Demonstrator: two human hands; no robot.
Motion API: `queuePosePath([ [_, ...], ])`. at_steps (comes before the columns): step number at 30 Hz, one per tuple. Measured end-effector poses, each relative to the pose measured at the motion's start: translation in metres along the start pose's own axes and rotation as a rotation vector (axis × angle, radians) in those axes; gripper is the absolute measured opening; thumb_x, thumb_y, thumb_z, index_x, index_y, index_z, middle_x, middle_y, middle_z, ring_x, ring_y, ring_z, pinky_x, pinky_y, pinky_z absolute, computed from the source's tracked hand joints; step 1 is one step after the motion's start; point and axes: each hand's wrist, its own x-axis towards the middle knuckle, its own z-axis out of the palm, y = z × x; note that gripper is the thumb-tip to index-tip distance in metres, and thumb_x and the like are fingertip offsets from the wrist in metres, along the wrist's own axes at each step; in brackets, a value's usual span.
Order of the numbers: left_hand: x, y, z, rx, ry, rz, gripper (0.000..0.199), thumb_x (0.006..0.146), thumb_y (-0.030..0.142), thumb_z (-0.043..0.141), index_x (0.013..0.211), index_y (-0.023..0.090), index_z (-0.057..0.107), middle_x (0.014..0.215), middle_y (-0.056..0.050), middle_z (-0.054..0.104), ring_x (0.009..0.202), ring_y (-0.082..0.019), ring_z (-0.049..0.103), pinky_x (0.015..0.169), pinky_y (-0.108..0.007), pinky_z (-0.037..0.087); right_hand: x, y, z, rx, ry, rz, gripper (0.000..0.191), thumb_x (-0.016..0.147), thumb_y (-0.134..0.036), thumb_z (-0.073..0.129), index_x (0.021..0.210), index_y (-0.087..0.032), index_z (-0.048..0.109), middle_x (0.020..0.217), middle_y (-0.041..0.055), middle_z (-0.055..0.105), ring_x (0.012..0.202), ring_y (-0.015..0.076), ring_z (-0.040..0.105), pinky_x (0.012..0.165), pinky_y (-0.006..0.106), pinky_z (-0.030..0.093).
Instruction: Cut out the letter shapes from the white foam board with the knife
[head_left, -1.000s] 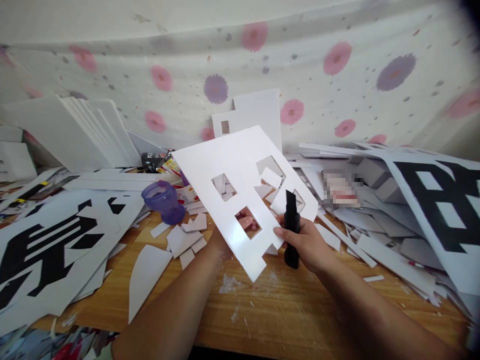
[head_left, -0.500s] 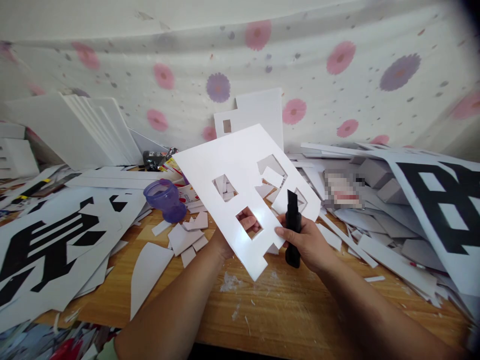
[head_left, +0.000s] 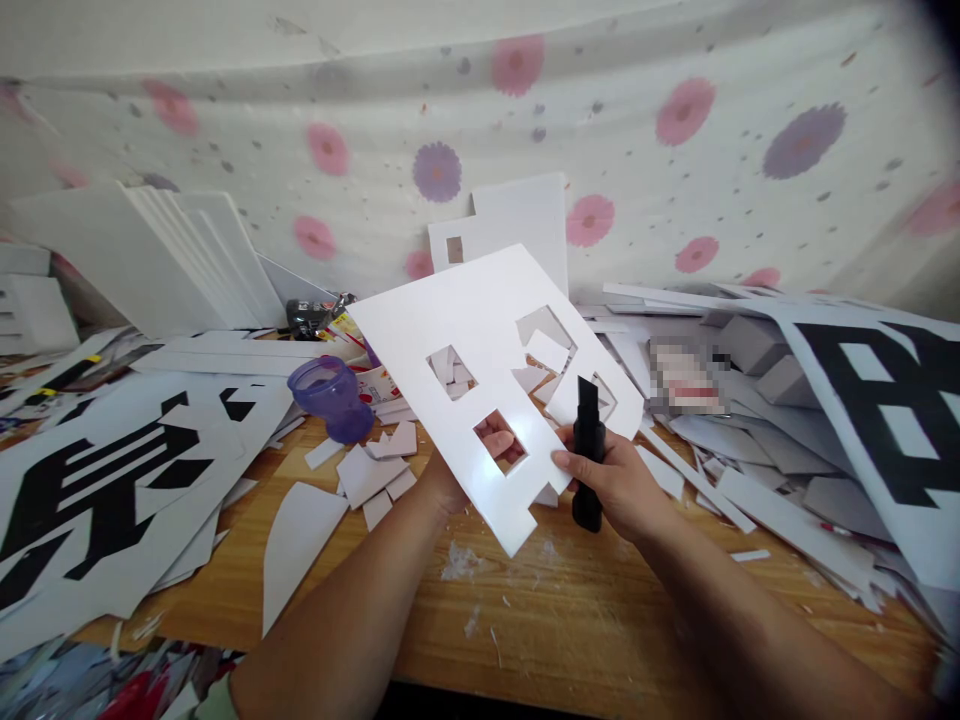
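A white board [head_left: 457, 310] with several cut-out openings is held up, tilted, above the wooden table. My left hand [head_left: 498, 444] supports it from behind; some fingers show through the lower square opening, and the rest of the hand is mostly hidden. At the board's right edge, my right hand [head_left: 611, 480] pinches the board between thumb and fingers. The same hand holds a black utility knife [head_left: 589, 450] upright, its dark blade pointing up. Other white pieces show through the openings.
A purple cup [head_left: 330, 398] stands left of the board among white offcuts [head_left: 367, 475]. Sheets with black shapes lie at left [head_left: 112, 480] and right [head_left: 885, 400]. White panels [head_left: 180, 260] lean at the back left; scraps cover the right side of the wooden table [head_left: 525, 620].
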Motion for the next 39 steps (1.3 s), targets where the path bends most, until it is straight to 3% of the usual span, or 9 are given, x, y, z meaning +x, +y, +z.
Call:
queuePosePath([
  [5,0.001,0.001,-0.002,0.086,0.013,0.035,0.024,0.067,0.036,0.08,0.067,0.016,0.066,0.074,-0.007,0.066,0.073,-0.021,0.061,0.061,-0.029,0.044,0.001,0.0,0.001,-0.023,-0.007,-0.005,0.034,0.067,-0.041,0.078,0.086,-0.017,0.063,0.066,-0.0019,0.057,0.055,0.0108,0.049,0.054,0.026,0.041],
  [12,-0.001,0.011,-0.004,0.184,0.013,0.069,0.023,0.064,0.033,0.082,0.061,0.016,0.067,0.064,-0.004,0.063,0.06,-0.016,0.055,0.058,-0.028,0.044,-0.001,0.001,0.0,0.027,-0.043,0.038,0.036,0.068,-0.04,0.079,0.09,-0.016,0.062,0.064,-0.0026,0.057,0.053,0.0101,0.049,0.051,0.026,0.04],
  [17,0.005,0.007,-0.012,0.192,0.081,0.106,0.027,0.064,0.037,0.081,0.059,0.016,0.064,0.062,-0.003,0.061,0.059,-0.015,0.054,0.059,-0.029,0.046,-0.001,-0.002,0.0,0.073,-0.042,0.029,0.037,0.064,-0.04,0.081,0.087,-0.016,0.063,0.067,-0.0019,0.058,0.054,0.0097,0.05,0.051,0.025,0.041],
  [22,0.017,-0.011,-0.024,0.18,0.235,0.115,0.023,0.071,0.039,0.076,0.077,0.017,0.069,0.076,-0.005,0.067,0.068,-0.018,0.061,0.067,-0.032,0.05,0.001,-0.001,-0.002,0.057,-0.028,0.015,0.035,0.065,-0.04,0.08,0.086,-0.016,0.064,0.067,-0.0019,0.057,0.055,0.0096,0.049,0.051,0.025,0.041],
  [25,0.021,-0.016,-0.029,0.187,0.315,0.132,0.03,0.064,0.033,0.082,0.088,0.018,0.071,0.092,-0.006,0.07,0.085,-0.021,0.064,0.078,-0.033,0.051,0.001,0.0,-0.002,0.036,-0.009,0.002,0.035,0.066,-0.04,0.079,0.086,-0.017,0.064,0.067,-0.0019,0.057,0.055,0.0102,0.05,0.053,0.026,0.042],
  [28,0.022,-0.015,-0.028,0.182,0.339,0.127,0.031,0.057,0.029,0.085,0.082,0.017,0.071,0.093,-0.006,0.071,0.089,-0.022,0.064,0.079,-0.032,0.05,0.001,0.001,-0.001,0.005,0.025,-0.025,0.033,0.067,-0.04,0.078,0.087,-0.018,0.064,0.067,-0.002,0.057,0.056,0.0109,0.05,0.054,0.026,0.042],
  [32,0.015,-0.007,-0.02,0.145,0.276,0.03,0.027,0.061,0.034,0.083,0.076,0.016,0.07,0.072,-0.004,0.066,0.066,-0.016,0.06,0.061,-0.027,0.047,0.0,-0.002,0.001,-0.041,0.075,-0.064,0.032,0.068,-0.042,0.076,0.086,-0.018,0.063,0.066,-0.0016,0.056,0.056,0.0119,0.049,0.055,0.028,0.042],
  [36,0.006,0.0,-0.012,0.09,0.082,-0.097,0.037,0.059,0.047,0.082,0.07,0.015,0.066,0.067,-0.004,0.064,0.058,-0.014,0.057,0.055,-0.024,0.045,-0.002,-0.006,0.004,-0.111,0.076,-0.117,0.028,0.068,-0.04,0.073,0.083,-0.018,0.064,0.065,-0.0014,0.056,0.058,0.0122,0.048,0.057,0.028,0.042],
  [39,0.002,0.005,-0.01,0.089,-0.052,-0.185,0.041,0.053,0.046,0.086,0.07,0.014,0.066,0.066,-0.005,0.064,0.053,-0.014,0.055,0.049,-0.024,0.042,-0.004,-0.007,0.004,-0.159,0.045,-0.123,0.027,0.068,-0.039,0.073,0.082,-0.017,0.063,0.068,-0.0008,0.057,0.062,0.0131,0.05,0.06,0.029,0.042],
])
